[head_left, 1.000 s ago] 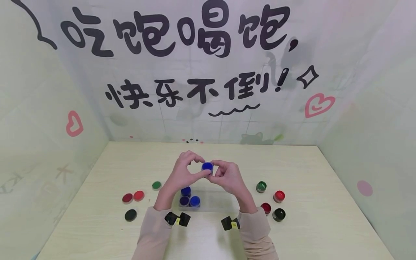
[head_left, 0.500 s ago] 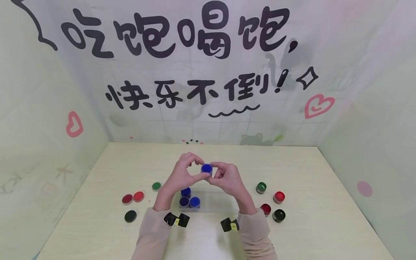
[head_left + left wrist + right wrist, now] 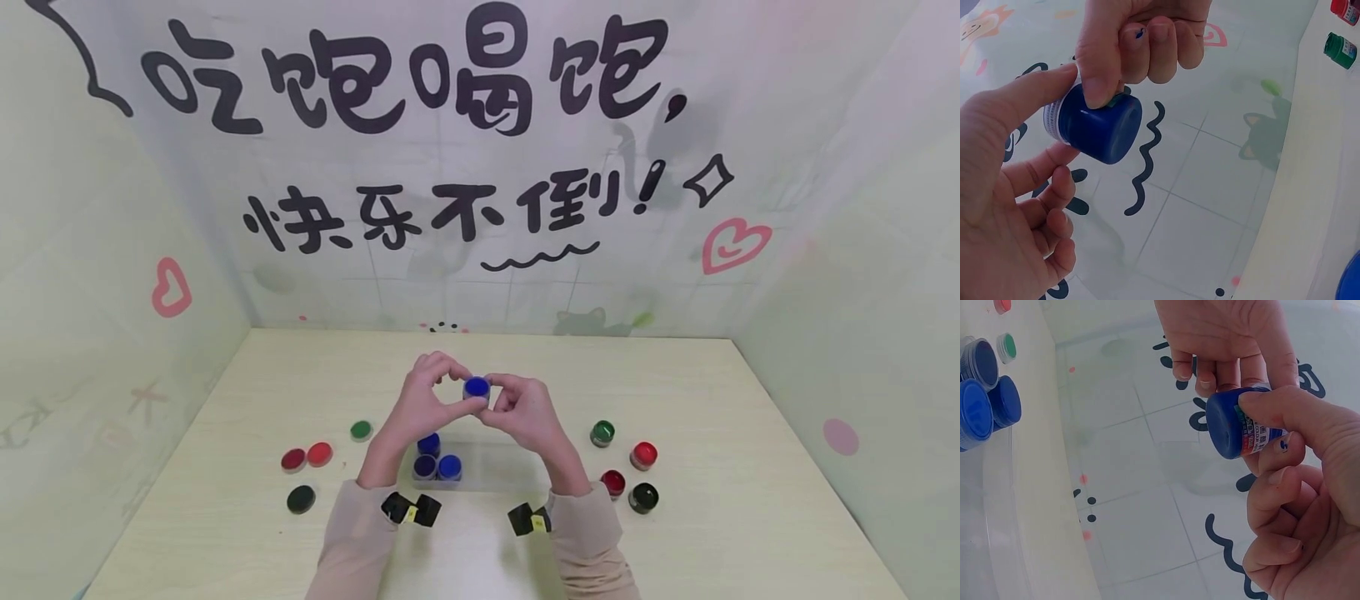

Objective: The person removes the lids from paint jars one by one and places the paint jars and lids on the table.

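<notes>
A small blue paint jar (image 3: pixel 476 387) with a ridged cap is held up above the middle of the table, between both hands. My left hand (image 3: pixel 426 398) pinches the cap between thumb and finger; its other fingers are loosely curled in the left wrist view. With thumb and curled forefinger, my right hand (image 3: pixel 529 408) grips the labelled body (image 3: pixel 1235 425) of the jar, whose base faces the right wrist. A speck of blue paint marks one right fingernail (image 3: pixel 1284 445). Below the hands, three blue jars (image 3: pixel 450 467) stand at the left end of a clear plastic tray (image 3: pixel 510 467).
Several loose lids lie at the left: green (image 3: pixel 362 430), dark red (image 3: pixel 294 460), red (image 3: pixel 319 454) and black (image 3: pixel 302 499). Uncapped jars stand at the right: green (image 3: pixel 602 433), red (image 3: pixel 643 455), dark red (image 3: pixel 613 484) and black (image 3: pixel 643 497). Printed cloth walls surround the table.
Both hands keep their hold on the blue paint jar in about the same place. The left wrist has shifted very slightly to the right.
</notes>
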`<state>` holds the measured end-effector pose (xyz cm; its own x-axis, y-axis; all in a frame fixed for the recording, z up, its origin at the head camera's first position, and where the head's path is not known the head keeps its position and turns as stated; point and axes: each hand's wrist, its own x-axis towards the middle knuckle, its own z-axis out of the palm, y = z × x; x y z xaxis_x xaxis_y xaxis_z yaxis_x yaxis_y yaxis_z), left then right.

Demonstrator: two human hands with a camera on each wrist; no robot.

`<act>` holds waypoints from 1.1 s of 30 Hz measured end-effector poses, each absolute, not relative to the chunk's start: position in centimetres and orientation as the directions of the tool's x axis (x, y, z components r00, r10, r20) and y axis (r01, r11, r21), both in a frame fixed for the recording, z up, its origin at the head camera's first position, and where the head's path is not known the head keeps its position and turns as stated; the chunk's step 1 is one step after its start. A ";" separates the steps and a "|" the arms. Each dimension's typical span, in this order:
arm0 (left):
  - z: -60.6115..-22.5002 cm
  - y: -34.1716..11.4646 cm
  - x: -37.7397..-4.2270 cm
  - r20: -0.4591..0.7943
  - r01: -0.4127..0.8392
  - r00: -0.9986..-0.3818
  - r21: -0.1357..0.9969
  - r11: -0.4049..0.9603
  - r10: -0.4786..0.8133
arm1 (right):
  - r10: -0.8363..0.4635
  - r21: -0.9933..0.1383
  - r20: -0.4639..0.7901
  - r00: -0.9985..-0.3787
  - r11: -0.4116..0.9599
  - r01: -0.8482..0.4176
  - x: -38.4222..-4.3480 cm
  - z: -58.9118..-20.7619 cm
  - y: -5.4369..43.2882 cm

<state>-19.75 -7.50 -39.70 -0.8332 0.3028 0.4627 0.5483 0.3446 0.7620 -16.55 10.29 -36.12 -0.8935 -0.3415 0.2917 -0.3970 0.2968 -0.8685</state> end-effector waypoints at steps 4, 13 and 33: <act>-39.6 -7.2 -19.6 0.489 0.561 -0.827 0.750 0.350 0.278 | -0.316 -0.874 0.283 -0.905 0.303 -0.379 -16.5 -36.0 10.3; -39.4 -6.6 -19.3 0.514 0.567 -0.824 0.728 0.385 0.240 | -0.284 -0.872 0.269 -0.920 0.333 -0.358 -16.5 -36.0 10.4; -39.4 -7.1 -19.8 0.557 0.553 -0.819 0.705 0.443 0.136 | -0.181 -0.869 0.277 -0.944 0.372 -0.326 -18.2 -39.2 11.4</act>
